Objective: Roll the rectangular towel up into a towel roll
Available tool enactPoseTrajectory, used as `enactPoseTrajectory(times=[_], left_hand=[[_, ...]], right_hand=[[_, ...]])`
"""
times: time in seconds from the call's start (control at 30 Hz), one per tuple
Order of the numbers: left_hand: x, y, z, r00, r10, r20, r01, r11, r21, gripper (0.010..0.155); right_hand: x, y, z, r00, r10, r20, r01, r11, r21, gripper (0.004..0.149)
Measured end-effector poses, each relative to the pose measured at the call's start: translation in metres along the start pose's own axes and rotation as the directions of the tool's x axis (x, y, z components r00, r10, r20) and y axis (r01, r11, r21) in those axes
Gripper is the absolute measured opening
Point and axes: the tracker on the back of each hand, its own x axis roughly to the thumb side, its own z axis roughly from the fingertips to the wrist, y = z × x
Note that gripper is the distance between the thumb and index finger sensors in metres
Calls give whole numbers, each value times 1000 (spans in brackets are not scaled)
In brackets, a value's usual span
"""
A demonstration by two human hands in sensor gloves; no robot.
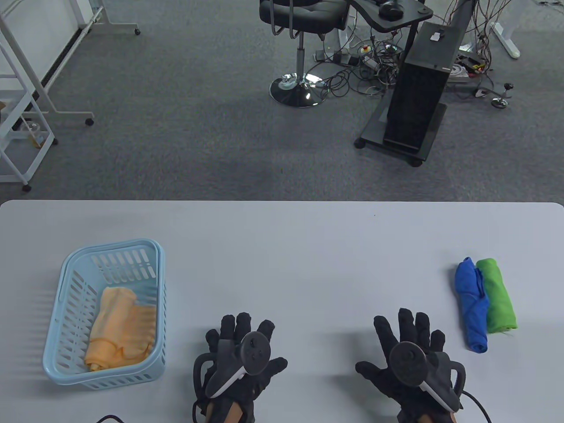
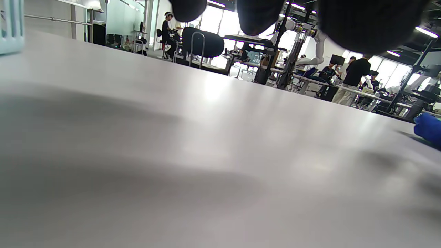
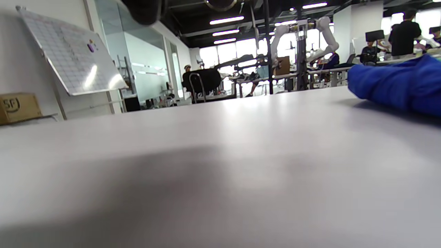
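Note:
An orange towel (image 1: 120,328) lies crumpled inside a light blue basket (image 1: 70,282) at the table's left. A rolled blue towel (image 1: 472,304) and a rolled green towel (image 1: 498,294) lie side by side at the right. My left hand (image 1: 240,348) rests flat on the table near the front edge, fingers spread, holding nothing. To its right my right hand (image 1: 407,348) lies the same way, a little left of the blue roll. The blue towel (image 3: 399,86) shows close in the right wrist view. It also shows as a blue towel (image 2: 429,129) at the right edge of the left wrist view.
The white table (image 1: 282,246) stretches wide between the basket and the rolls. A basket corner (image 2: 10,27) shows at the upper left in the left wrist view. Beyond the table's far edge are a black chair (image 1: 302,26) and a black cabinet on wheels (image 1: 418,92).

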Motion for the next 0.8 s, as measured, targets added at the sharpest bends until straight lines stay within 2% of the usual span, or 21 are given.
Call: enactPoseTrajectory(times=[0.1, 0.33, 0.5, 0.6, 0.7, 0.73, 0.8], left_hand=[[1, -1, 0, 1000, -21, 2, 21, 1000, -13, 87], [8, 6, 3, 999, -52, 8, 52, 999, 8, 88], [11, 25, 6, 1000, -24, 1, 24, 995, 94, 85], [9, 54, 5, 1000, -19, -20, 22, 991, 130, 85], [0, 107, 4, 997, -32, -73, 45, 982, 185, 85], [-8, 130, 2, 992, -51, -112, 73, 977, 200, 84], [-27, 163, -4, 978, -80, -194, 122, 969, 214, 83]], right_hand=[[3, 9, -1, 1000, 24, 13, -25, 998, 63, 102], [8, 9, 0, 999, 23, 25, -25, 996, 83, 103], [7, 8, 0, 1000, 4, 28, -7, 996, 89, 103], [8, 10, 0, 999, 6, 33, -10, 994, 105, 103], [9, 11, 0, 999, 5, 37, -9, 993, 116, 102], [10, 11, -1, 999, 7, 36, -11, 993, 119, 102], [10, 11, -1, 999, 9, 36, -14, 992, 128, 102]])
